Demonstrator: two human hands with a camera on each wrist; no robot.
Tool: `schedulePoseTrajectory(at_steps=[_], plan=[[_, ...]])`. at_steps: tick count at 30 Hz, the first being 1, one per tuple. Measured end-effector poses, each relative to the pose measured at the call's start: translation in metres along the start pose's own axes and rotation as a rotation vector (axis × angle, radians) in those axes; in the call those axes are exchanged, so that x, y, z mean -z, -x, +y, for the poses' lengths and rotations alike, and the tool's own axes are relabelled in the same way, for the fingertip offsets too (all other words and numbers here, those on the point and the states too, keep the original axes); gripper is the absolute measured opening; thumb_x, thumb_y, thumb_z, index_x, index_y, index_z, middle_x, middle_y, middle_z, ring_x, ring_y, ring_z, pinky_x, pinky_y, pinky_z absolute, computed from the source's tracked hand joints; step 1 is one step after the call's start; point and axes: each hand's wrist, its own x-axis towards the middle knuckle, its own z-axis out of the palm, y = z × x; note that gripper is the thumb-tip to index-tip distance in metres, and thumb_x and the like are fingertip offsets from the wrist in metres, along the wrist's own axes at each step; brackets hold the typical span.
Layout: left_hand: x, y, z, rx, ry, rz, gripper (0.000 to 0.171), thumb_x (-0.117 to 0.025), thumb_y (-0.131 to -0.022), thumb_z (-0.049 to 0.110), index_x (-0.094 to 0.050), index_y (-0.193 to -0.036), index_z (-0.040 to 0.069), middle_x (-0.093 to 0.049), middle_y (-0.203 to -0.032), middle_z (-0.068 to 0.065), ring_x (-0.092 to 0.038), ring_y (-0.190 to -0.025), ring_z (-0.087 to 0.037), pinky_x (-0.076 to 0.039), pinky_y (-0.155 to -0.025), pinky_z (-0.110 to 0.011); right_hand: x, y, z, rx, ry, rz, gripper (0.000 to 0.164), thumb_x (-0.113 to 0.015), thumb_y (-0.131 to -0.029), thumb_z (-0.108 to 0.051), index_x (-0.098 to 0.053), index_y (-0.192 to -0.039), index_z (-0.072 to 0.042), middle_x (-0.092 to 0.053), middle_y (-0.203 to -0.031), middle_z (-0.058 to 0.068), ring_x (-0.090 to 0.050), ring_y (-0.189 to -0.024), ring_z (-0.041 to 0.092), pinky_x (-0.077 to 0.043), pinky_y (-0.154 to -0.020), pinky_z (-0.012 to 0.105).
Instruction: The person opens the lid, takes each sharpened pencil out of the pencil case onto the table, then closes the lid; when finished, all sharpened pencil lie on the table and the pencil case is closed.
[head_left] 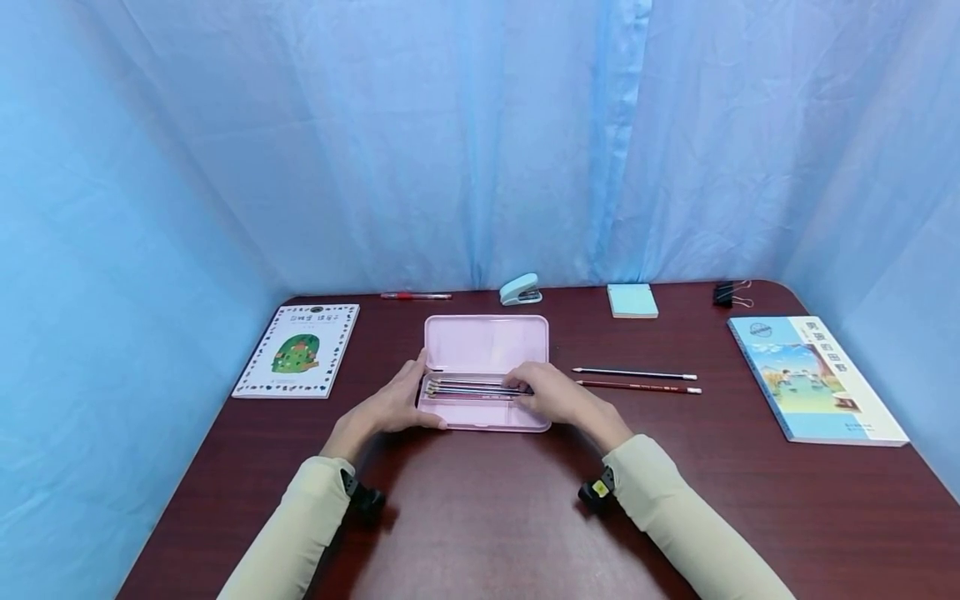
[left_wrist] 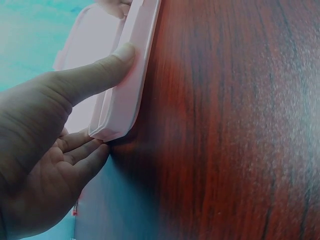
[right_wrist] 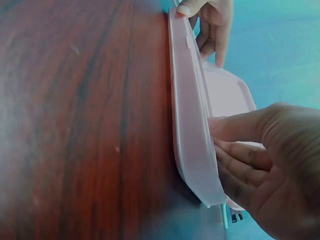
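Note:
A pink pencil case lies open on the table, its lid tipped back toward the curtain. Several pencils lie lengthwise in its tray. My left hand grips the left end of the case; in the left wrist view its thumb lies over the front wall and the fingers touch the end corner. My right hand reaches into the right part of the tray and pinches a pencil's end, with the fingertips partly hidden. In the right wrist view the front wall hides the pencils.
Right of the case lie a dark pencil and a red-brown pencil. Along the back are a red pen, stapler, sticky notes and binder clip. Books lie left and right.

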Motion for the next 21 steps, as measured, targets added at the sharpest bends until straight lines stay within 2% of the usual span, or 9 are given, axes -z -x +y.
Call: schedulePoseTrajectory(at_steps=[9, 15, 21], plan=[[-0.0002, -0.0001, -0.0005, 0.007, 0.001, 0.001, 0.124, -0.081, -0.065, 0.044, 0.003, -0.148, 0.009, -0.027, -0.142, -0.013, -0.029, -0.128, -0.02, -0.025, -0.107, -0.038, -0.0059, 0.0024, 0.0004, 0.029, 0.04, 0.003, 0.024, -0.063, -0.081, 0.001, -0.066, -0.105, -0.003, -0.064, -0.092, 0.005, -0.057, -0.085, 0.016, -0.047, -0.078, 0.033], [-0.0006, -0.0005, -0.0014, 0.013, -0.001, -0.001, 0.124, -0.08, -0.064, 0.047, 0.004, -0.149, 0.012, -0.028, -0.141, -0.012, -0.029, -0.127, -0.019, -0.026, -0.106, -0.037, -0.0068, -0.0007, 0.0062, 0.005, -0.037, 0.014, 0.019, -0.065, -0.078, 0.003, -0.068, -0.095, -0.004, -0.061, -0.077, -0.002, -0.055, -0.074, 0.01, -0.047, -0.069, 0.026], [-0.001, -0.0005, -0.0016, 0.022, 0.005, -0.005, 0.125, -0.08, -0.064, 0.047, 0.005, -0.149, 0.012, -0.026, -0.143, -0.011, -0.028, -0.129, -0.019, -0.025, -0.107, -0.038, -0.0062, -0.0029, 0.0055, -0.019, -0.042, -0.02, 0.013, -0.066, -0.079, 0.0, -0.069, -0.087, -0.01, -0.06, -0.074, -0.005, -0.052, -0.071, 0.007, -0.045, -0.066, 0.024]])
